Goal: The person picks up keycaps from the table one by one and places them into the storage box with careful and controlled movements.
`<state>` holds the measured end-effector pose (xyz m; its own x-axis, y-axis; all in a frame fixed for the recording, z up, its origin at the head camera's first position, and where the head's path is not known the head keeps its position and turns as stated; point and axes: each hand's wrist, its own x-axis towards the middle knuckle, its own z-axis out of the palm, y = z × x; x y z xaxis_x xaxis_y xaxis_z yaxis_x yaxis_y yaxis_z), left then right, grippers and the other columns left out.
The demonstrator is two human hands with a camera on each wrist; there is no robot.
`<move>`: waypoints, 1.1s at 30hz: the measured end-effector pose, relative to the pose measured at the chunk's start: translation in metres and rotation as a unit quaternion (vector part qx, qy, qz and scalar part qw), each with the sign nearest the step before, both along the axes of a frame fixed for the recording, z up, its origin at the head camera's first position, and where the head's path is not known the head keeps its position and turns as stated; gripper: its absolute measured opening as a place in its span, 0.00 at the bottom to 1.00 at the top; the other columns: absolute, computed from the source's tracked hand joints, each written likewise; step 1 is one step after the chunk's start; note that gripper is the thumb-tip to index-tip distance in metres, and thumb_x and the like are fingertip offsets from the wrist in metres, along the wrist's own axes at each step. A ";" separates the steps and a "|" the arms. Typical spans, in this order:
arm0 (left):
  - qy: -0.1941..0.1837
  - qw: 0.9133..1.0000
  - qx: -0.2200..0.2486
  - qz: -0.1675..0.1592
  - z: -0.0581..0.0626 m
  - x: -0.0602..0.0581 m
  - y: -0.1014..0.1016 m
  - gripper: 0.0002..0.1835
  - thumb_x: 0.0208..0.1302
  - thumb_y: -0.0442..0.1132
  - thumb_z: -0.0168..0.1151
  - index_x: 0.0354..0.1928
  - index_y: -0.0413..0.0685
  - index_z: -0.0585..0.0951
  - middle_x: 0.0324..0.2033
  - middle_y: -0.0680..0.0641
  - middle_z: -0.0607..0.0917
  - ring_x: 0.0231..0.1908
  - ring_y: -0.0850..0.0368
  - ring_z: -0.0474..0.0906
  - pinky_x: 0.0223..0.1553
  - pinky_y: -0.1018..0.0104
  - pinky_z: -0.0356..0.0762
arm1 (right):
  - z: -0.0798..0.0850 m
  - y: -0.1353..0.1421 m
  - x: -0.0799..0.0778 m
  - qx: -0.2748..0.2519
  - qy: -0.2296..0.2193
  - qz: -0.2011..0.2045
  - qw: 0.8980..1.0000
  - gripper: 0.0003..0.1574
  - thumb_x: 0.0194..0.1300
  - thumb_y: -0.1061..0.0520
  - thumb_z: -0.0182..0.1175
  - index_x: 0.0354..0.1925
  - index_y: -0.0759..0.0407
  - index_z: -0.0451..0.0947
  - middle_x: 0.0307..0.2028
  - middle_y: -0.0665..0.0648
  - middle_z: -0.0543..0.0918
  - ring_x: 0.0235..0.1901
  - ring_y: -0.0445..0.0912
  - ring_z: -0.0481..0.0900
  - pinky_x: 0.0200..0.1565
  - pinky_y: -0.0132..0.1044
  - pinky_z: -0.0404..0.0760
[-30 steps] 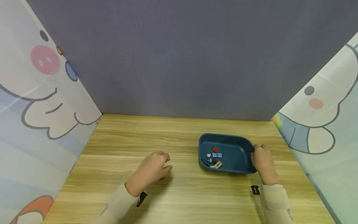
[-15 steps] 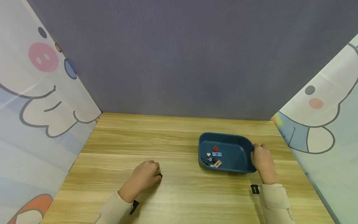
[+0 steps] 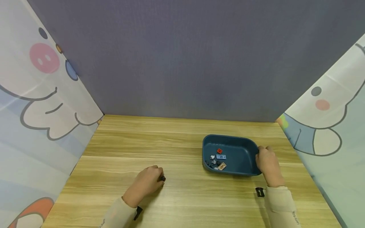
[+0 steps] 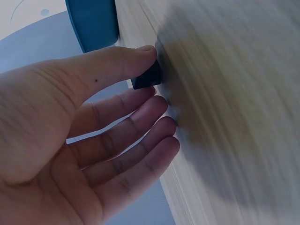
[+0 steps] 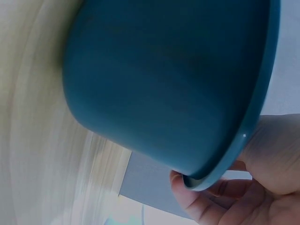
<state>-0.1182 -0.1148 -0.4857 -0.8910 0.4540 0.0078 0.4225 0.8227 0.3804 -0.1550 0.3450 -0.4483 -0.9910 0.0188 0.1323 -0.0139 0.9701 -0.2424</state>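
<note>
My left hand [image 3: 146, 181] is low over the table, left of the tray. Its thumb and index finger pinch a small black block [image 4: 149, 77], close to the tabletop; the other fingers are bent loosely beneath. My right hand [image 3: 268, 164] grips the right end of a dark teal plastic tray [image 3: 239, 161], its fingers hooked over the rim in the right wrist view. At the tray's left end lie a red piece [image 3: 219, 151], a light blue printed tile [image 3: 220, 157], a tan printed tile [image 3: 222, 166], a white piece [image 3: 212, 157] and several small dark pieces.
The wood-grain table [image 3: 182, 202] ends at a grey back panel [image 3: 182, 63]. Cartoon-printed sheets stand along the left and right sides. Black straps show at both wrists, by the light sleeves.
My left hand has moved left and down to the tabletop, and the black block now shows at its fingertips. The right hand and tray have stayed in place.
</note>
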 end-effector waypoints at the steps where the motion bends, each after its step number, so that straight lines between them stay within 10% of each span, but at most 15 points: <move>1: -0.001 1.000 -0.001 0.001 0.000 0.000 0.000 0.10 0.52 0.36 0.78 0.29 0.46 0.83 0.25 0.53 0.76 0.25 0.61 0.73 0.25 0.65 0.74 | 0.000 0.000 0.000 0.000 0.001 0.000 1.000 0.15 0.61 0.73 0.57 0.44 0.87 0.74 0.35 0.81 0.73 0.35 0.72 0.75 0.35 0.61 0.79; 33: 0.012 0.998 0.019 -0.052 -0.004 -0.003 -0.007 0.08 0.56 0.36 0.76 0.37 0.46 0.85 0.31 0.52 0.83 0.29 0.58 0.80 0.27 0.67 0.78 | 0.001 -0.001 0.000 0.004 0.001 -0.005 1.000 0.15 0.62 0.72 0.58 0.45 0.86 0.74 0.34 0.80 0.73 0.33 0.71 0.76 0.35 0.61 0.79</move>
<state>-0.1215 -0.1214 -0.4893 -0.8382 0.5433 0.0483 0.5147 0.7586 0.3996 -0.1550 0.3439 -0.4477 -0.9904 0.0279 0.1354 -0.0047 0.9721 -0.2344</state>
